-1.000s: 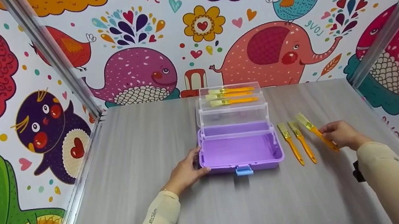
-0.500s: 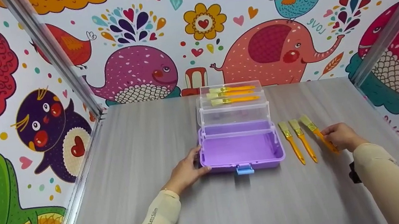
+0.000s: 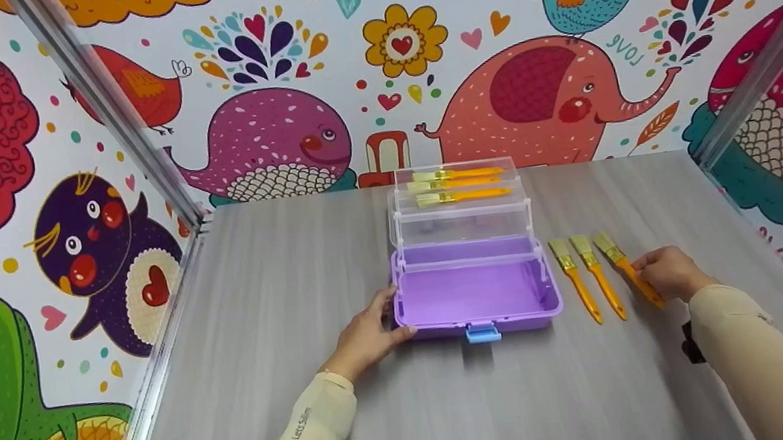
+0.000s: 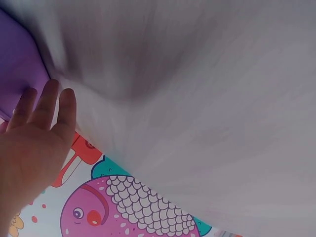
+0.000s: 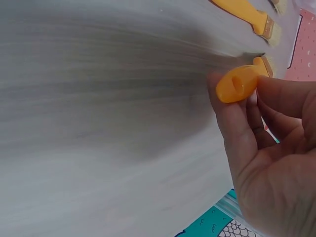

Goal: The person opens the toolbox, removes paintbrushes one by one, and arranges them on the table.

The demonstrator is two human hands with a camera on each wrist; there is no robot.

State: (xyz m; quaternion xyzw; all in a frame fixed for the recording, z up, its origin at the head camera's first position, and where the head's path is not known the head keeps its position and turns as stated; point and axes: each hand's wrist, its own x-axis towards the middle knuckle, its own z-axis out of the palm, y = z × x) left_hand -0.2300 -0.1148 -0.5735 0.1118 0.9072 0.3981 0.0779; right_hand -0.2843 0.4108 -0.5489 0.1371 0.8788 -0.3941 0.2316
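While the left hand (image 3: 369, 336) rested fairly straight-fingered against the purple box's (image 3: 477, 292) left side, the right hand (image 3: 673, 274) pinched an orange-handled brush (image 3: 630, 272) right of it. Two similar brushes (image 3: 600, 279) lay between on the counter (image 3: 566, 394); farther back, three brushes (image 3: 483, 193) sat in the clear upper part (image 3: 466, 225).

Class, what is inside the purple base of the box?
Inside the purple base, only its own purple surfaces show. Its front rim hides the near inner face; clear trays partly cover the back.
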